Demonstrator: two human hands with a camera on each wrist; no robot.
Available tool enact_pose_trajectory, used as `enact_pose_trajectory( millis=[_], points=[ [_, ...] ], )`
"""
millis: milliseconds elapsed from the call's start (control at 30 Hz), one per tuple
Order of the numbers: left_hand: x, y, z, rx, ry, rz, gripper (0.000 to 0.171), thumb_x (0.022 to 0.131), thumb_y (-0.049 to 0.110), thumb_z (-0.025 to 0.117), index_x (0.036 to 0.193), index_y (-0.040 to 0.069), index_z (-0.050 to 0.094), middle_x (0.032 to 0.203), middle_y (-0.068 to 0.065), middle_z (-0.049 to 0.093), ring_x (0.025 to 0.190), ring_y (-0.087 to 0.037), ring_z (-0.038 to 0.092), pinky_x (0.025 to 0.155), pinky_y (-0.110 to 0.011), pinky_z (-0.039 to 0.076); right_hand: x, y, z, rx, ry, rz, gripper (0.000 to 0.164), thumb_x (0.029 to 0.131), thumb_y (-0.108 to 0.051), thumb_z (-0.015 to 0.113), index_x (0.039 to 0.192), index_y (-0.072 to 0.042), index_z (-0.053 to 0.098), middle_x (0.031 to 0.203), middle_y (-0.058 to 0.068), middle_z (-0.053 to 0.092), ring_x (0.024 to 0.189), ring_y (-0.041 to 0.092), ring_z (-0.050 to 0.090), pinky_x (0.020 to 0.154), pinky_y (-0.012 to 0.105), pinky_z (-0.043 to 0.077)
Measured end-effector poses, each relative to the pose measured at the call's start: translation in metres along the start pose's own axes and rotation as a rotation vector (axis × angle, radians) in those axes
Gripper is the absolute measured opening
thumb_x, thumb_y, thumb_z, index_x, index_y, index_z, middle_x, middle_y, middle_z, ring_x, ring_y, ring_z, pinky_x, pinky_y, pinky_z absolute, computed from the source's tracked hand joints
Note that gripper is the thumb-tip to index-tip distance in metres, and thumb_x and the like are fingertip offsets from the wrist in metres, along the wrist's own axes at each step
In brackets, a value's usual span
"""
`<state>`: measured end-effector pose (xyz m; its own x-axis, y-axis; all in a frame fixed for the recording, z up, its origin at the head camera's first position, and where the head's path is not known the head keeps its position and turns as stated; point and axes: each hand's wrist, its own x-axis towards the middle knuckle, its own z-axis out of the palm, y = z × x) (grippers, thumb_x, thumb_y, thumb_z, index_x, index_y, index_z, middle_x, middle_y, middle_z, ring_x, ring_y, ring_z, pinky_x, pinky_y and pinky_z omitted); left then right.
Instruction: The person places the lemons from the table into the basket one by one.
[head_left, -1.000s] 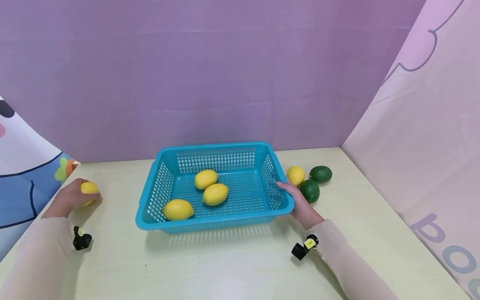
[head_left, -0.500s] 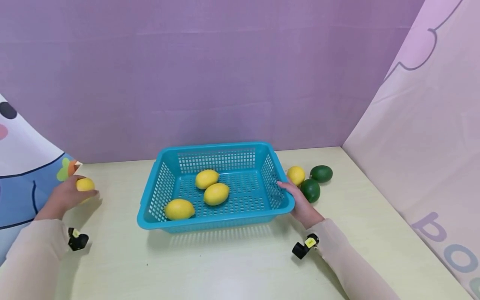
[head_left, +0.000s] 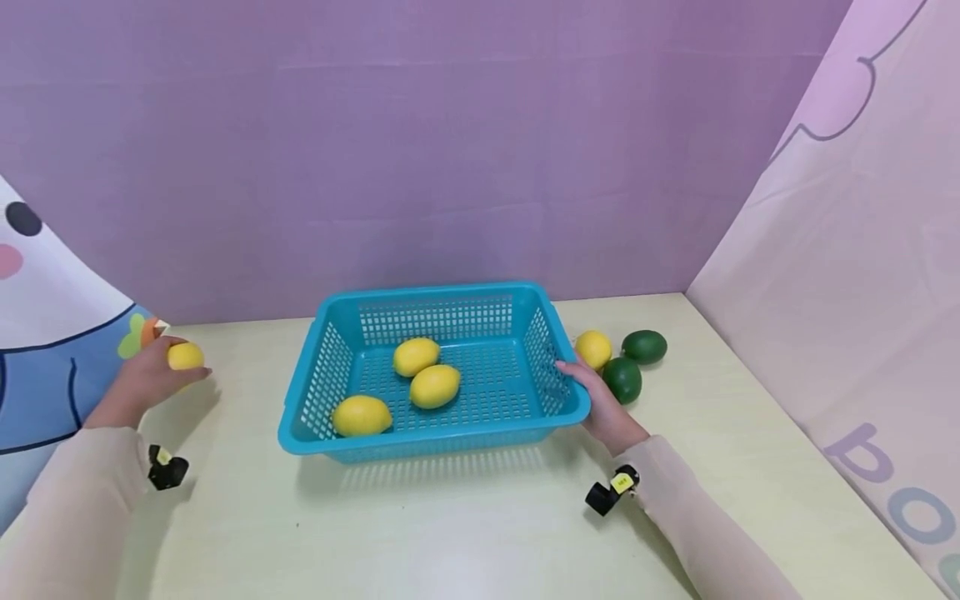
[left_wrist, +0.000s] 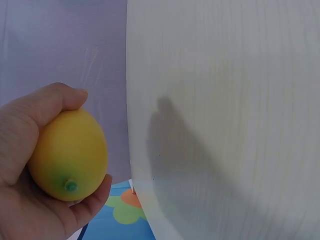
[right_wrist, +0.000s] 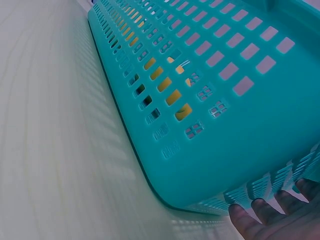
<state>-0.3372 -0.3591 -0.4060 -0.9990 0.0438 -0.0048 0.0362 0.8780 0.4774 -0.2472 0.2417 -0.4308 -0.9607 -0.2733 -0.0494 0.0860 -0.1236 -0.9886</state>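
Observation:
My left hand grips a yellow lemon above the table at the far left. In the left wrist view, thumb and fingers curl round this lemon, its green stem end showing. A blue plastic basket stands mid-table with three lemons inside: one lemon at the front left, and a back lemon beside a middle lemon. My right hand holds the basket's right side, thumb over the rim. From the right wrist, its fingertips show at the outer wall.
Right of the basket, behind my right hand, lie another lemon and two dark green avocados, one nearer avocado and one farther avocado. A purple cloth hangs along the table's back edge, with printed cloths at both sides.
My left hand has raised the lemon off the table, drifting slightly left and then back to the right. The right hand keeps its hold, and the basket stays in place.

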Motion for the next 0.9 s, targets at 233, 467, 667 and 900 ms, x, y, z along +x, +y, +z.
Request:
enact_pose_trajectory(
  millis=[233, 467, 667, 900],
  points=[
    [0.0, 0.0, 0.001, 0.007, 0.015, -0.002, 0.08, 0.087, 0.048, 0.06, 0.128, -0.014, 0.032, 0.112, -0.032, 0.043, 0.09, -0.042, 0.043, 0.068, -0.046, 0.041, 0.001, 0.001, 0.001, 0.013, -0.005, 0.003, 0.065, 0.098, -0.03, 0.035, 0.152, -0.025, -0.002, 0.156, 0.013, 0.007, 0.139, 0.041, 0.017, 0.108, 0.058, 0.024],
    [0.002, 0.007, 0.001, 0.019, 0.028, 0.019, 0.076, 0.088, 0.044, 0.06, 0.129, -0.014, 0.032, 0.113, -0.032, 0.043, 0.091, -0.042, 0.044, 0.069, -0.045, 0.04, -0.001, -0.002, -0.001, 0.009, 0.011, -0.005, 0.065, 0.098, -0.029, 0.034, 0.152, -0.023, -0.002, 0.156, 0.012, 0.007, 0.14, 0.04, 0.016, 0.109, 0.057, 0.023],
    [0.003, 0.012, 0.0, 0.02, 0.035, 0.033, 0.074, 0.089, 0.043, 0.06, 0.129, -0.013, 0.033, 0.114, -0.032, 0.043, 0.092, -0.043, 0.043, 0.071, -0.048, 0.04, -0.002, -0.005, -0.002, 0.007, 0.027, 0.009, 0.065, 0.099, -0.029, 0.034, 0.152, -0.023, -0.003, 0.156, 0.012, 0.006, 0.14, 0.04, 0.016, 0.109, 0.057, 0.022],
    [0.002, 0.01, 0.0, 0.021, 0.025, 0.037, 0.074, 0.089, 0.042, 0.06, 0.129, -0.014, 0.033, 0.113, -0.031, 0.042, 0.093, -0.043, 0.042, 0.072, -0.049, 0.04, 0.001, -0.001, 0.0, 0.018, 0.009, 0.009, 0.066, 0.098, -0.028, 0.034, 0.152, -0.021, -0.005, 0.157, 0.013, 0.005, 0.14, 0.041, 0.015, 0.108, 0.058, 0.023]
  ],
)
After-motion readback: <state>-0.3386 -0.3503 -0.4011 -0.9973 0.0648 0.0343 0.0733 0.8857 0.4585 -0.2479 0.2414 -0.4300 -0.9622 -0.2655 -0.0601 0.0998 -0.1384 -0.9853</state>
